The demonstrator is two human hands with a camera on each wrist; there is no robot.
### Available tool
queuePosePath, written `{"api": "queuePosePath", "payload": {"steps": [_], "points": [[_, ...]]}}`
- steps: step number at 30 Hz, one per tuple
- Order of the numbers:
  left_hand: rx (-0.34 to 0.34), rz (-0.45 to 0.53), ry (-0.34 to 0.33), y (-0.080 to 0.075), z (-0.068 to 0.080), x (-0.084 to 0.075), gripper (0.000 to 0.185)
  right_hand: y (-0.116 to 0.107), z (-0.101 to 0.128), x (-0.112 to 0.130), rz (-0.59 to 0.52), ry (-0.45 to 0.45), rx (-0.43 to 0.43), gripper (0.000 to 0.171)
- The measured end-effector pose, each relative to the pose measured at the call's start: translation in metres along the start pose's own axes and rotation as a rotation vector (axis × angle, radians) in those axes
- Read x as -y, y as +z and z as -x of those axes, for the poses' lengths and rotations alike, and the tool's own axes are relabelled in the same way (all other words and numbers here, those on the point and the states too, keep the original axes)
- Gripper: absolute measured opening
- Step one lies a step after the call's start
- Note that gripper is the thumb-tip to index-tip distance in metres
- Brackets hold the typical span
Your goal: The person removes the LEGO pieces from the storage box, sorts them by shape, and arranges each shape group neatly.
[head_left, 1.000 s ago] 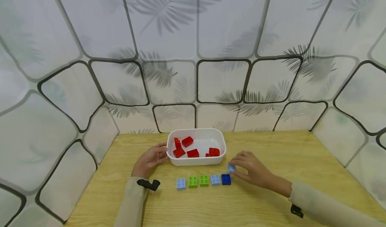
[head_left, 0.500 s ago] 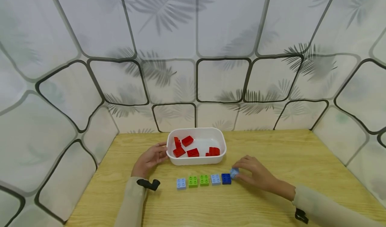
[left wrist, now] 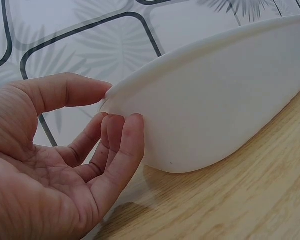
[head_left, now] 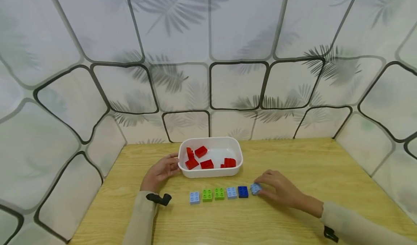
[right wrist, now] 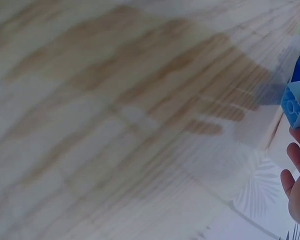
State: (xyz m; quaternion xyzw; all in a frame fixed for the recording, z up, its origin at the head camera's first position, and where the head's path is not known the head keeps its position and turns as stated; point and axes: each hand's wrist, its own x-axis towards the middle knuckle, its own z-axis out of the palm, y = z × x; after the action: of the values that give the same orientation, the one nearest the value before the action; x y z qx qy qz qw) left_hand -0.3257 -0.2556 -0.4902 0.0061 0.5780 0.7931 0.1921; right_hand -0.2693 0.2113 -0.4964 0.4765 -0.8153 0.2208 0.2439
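My right hand (head_left: 281, 189) pinches a light blue toy brick (head_left: 255, 189) between fingers and thumb. The brick is tilted at the right end of a row, just beside a dark blue brick (head_left: 243, 191); its hollow underside partly shows in the right wrist view. Farther left lie a light blue brick (head_left: 231, 192), two green bricks (head_left: 207, 195) and another light blue brick (head_left: 194, 198). At the left end of a white plastic bin (head_left: 210, 173), my left hand (head_left: 160, 170) holds its rim and side, with fingertips (left wrist: 134, 122) against the outer wall. Several red bricks (head_left: 206, 164) lie inside.
The wooden table (head_left: 208, 223) carries the bin behind the brick row. Patterned panels (head_left: 238, 85) stand at the back and both sides. Black straps (head_left: 159, 198) sit around the wrists.
My right hand has brought the light blue brick down and slightly right, from above the dark blue brick's corner to its right side. The left hand stays at the bin.
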Motion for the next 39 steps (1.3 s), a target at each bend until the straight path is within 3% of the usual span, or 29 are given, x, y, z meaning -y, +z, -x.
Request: {"api": "queuePosePath", "payload": {"steps": [8,15,39], "points": [[0.023,0.023,0.003,-0.0021,0.0011,0.0003,0.049,-0.0023,0.0063,-0.0025,0.038,0.025,0.020,0.041],[-0.006,0.038,-0.003,-0.0007,-0.0002,0.0002,0.048,-0.0026,0.0045,-0.0019,0.041,0.022,0.034,0.041],[-0.008,0.016,0.011,-0.0025,0.0002,0.0017,0.038,0.0072,0.0001,-0.0009,0.051,0.032,0.106,0.038]]}}
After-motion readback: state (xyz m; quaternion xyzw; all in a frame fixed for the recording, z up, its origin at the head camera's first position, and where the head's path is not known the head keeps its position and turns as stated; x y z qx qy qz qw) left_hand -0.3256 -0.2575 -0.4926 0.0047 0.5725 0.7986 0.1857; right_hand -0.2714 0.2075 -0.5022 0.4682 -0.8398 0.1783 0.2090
